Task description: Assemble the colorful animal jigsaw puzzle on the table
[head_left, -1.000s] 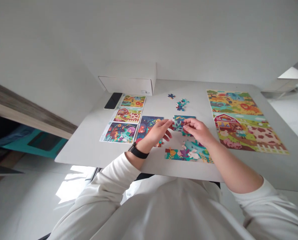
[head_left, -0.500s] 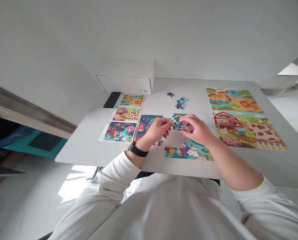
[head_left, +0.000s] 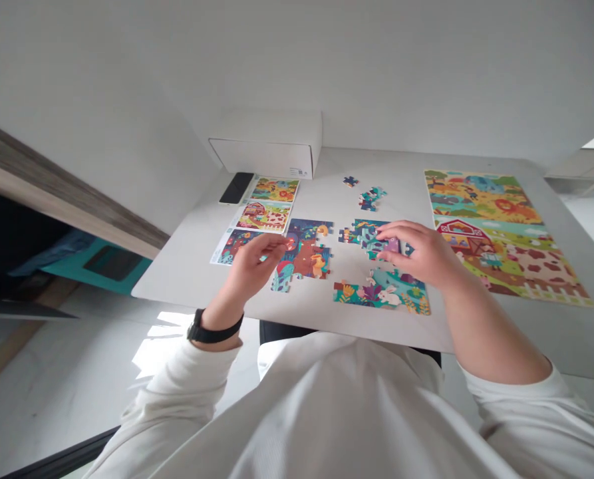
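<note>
My right hand (head_left: 419, 251) is over a partly joined jigsaw section (head_left: 369, 243) with dark teal leaves. Its thumb and fingers are closed on the section's right part and hide some of it. To the left, my left hand (head_left: 254, 265) is raised with its fingers curled towards the thumb; nothing shows in it. Beside it lies a joined section (head_left: 306, 256) with a tree and an orange animal. A third section (head_left: 381, 293), with a white rabbit, lies nearer the table's front edge.
Loose puzzle pieces (head_left: 371, 197) and a single piece (head_left: 350, 181) lie farther back. A finished farm-and-safari puzzle (head_left: 501, 239) is at the right. At the left are a picture sheet (head_left: 261, 215), a phone (head_left: 236, 188) and a white box (head_left: 261, 156).
My left hand has moved left, away from the middle section, uncovering more of the tree section. My right hand stays at the leafy section. The view has shifted slightly.
</note>
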A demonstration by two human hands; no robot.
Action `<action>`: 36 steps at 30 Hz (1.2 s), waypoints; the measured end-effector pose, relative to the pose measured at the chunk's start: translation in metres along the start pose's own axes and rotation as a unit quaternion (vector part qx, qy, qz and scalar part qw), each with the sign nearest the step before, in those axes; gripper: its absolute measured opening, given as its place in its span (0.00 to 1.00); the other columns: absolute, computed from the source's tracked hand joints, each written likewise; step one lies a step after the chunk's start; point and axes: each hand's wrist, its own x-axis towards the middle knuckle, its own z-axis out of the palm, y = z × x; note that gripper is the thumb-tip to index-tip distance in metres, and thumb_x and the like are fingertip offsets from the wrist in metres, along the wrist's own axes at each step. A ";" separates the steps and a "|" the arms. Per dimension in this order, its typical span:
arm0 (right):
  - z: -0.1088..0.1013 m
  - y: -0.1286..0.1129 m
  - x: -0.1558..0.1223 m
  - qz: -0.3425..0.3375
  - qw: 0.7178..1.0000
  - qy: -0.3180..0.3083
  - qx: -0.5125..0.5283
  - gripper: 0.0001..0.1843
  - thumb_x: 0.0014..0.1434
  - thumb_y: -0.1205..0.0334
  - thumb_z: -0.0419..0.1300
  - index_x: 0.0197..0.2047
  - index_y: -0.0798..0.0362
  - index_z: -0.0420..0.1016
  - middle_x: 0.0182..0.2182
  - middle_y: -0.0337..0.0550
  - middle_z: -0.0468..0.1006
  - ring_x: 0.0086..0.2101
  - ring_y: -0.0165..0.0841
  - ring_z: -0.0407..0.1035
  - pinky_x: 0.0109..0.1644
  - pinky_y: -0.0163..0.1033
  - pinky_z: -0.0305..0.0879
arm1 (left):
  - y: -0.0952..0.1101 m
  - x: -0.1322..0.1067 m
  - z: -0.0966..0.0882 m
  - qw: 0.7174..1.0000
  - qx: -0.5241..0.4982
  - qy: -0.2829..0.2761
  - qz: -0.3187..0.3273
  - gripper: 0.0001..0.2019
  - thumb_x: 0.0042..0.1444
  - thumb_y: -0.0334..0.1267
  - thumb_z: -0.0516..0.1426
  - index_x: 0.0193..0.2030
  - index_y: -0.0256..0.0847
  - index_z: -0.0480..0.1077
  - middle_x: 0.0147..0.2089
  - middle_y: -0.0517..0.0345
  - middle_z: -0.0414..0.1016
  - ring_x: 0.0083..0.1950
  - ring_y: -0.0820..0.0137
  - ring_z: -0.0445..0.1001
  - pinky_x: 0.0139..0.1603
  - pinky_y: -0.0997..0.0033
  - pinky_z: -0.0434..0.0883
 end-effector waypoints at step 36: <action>0.164 -0.091 -0.001 -0.065 0.980 -0.097 -0.160 0.12 0.70 0.58 0.71 0.55 0.49 0.84 0.55 0.50 0.86 0.57 0.48 0.73 0.59 0.52 0.67 | -0.062 -0.080 0.013 0.949 0.234 0.016 0.209 0.10 0.73 0.38 0.61 0.54 0.48 0.86 0.57 0.50 0.84 0.58 0.59 0.82 0.62 0.53 0.81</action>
